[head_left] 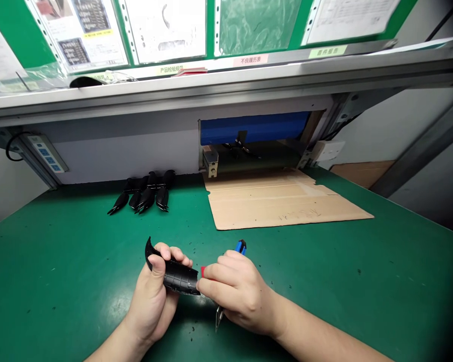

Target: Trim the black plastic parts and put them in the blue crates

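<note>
In my left hand (156, 289) is a black curved plastic part (181, 277) with a pointed tip at one end and a ribbed, hollow inner side facing up. My thumb presses on its inside, and the fingers wrap behind it. My right hand (239, 291) is closed around a utility knife (240, 247). Its blue end shows above the fist and its metal blade points down below. A bit of red (203, 271) shows by the right fingers; what it belongs to is hidden. The right fingertips are at the part's squared end, seemingly touching it.
Several similar black parts (147, 196) lie in a group at the back left of the green table (79, 261). A flat cardboard sheet (275, 206) lies at the back right, before an opening with a blue roller (256, 128). Small black scraps dot the tabletop.
</note>
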`<action>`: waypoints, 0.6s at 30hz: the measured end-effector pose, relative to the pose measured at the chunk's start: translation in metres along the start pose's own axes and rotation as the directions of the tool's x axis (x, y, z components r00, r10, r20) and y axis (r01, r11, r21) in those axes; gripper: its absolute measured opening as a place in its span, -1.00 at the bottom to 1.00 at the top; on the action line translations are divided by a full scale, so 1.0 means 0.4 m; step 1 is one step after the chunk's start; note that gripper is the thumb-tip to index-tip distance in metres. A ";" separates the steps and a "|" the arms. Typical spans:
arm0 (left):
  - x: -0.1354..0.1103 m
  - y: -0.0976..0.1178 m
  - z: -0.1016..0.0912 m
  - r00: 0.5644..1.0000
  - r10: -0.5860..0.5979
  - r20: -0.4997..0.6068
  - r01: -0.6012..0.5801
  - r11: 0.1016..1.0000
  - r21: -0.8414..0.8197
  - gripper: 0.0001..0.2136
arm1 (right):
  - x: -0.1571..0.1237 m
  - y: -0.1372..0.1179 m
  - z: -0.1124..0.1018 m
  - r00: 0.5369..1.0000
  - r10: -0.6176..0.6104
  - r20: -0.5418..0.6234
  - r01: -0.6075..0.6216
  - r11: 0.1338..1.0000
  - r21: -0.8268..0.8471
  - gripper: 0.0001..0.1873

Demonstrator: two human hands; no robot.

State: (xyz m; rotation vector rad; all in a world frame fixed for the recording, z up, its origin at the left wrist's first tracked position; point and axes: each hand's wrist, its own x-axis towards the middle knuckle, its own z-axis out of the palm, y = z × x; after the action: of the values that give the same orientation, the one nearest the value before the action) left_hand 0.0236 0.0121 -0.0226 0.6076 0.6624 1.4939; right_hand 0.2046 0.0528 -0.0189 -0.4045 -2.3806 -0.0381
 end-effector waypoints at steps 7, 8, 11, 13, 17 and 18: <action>0.006 -0.003 0.000 1.000 0.006 0.024 -0.007 1.000 0.014 -0.70 | -0.005 0.026 -0.014 0.998 0.059 0.014 -0.059 0.998 -0.008 -0.67; 0.006 -0.003 0.001 1.000 0.014 0.021 -0.014 1.000 0.019 -0.71 | -0.005 0.025 -0.012 0.997 0.082 -0.007 -0.082 0.996 0.025 -0.67; 0.004 -0.003 0.003 1.000 0.019 -0.006 -0.019 1.000 0.017 -0.71 | -0.004 0.014 0.000 0.989 0.132 -0.061 -0.124 0.984 0.128 -0.65; 0.004 -0.005 0.005 0.999 -0.001 -0.051 0.000 1.000 -0.018 -0.72 | -0.003 0.005 0.006 0.985 0.154 -0.075 -0.139 0.974 0.177 -0.63; 0.009 -0.008 0.008 0.985 -0.059 -0.161 0.040 0.992 -0.118 -0.77 | -0.001 -0.008 0.015 0.975 0.201 -0.091 -0.176 0.958 0.227 -0.57; 0.011 -0.009 0.008 0.979 -0.073 -0.188 0.046 0.989 -0.144 -0.78 | 0.000 -0.012 0.019 0.973 0.210 -0.097 -0.184 0.956 0.230 -0.54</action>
State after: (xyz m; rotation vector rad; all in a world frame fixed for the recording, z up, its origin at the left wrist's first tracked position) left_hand 0.0285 0.0164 -0.0231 0.3357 0.7121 1.5407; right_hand 0.1981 0.0494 -0.0242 -0.5162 -2.1859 0.2828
